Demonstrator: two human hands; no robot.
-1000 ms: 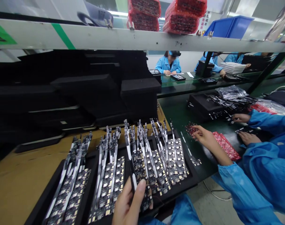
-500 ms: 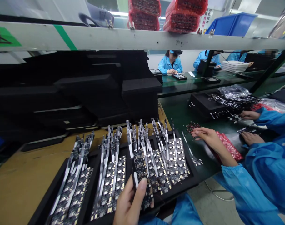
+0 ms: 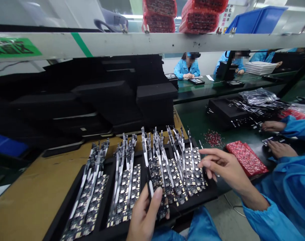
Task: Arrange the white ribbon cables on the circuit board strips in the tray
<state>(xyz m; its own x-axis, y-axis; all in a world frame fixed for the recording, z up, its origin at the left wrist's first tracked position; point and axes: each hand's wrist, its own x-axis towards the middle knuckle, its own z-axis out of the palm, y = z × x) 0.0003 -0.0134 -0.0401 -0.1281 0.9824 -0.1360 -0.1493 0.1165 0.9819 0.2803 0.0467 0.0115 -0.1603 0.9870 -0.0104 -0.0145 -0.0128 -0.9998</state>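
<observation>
While the left hand (image 3: 148,211) stays near-side, thumb across the face and fingers wrapped behind, it has firm hold of a circuit board (image 3: 156,177) over the black tray (image 3: 209,191); contact with the boards beneath hard to tell. Board's long axis runs away from the body, far end leaning slightly left, near end in the grip. Right hand (image 3: 227,167) well to the right of it, fingers part-curled and pointing left, the rightmost boards (image 3: 192,167) between; any tiny piece at its fingertips too small to tell. Red bits (image 3: 212,138) on the counter (image 3: 190,115) beyond that hand
</observation>
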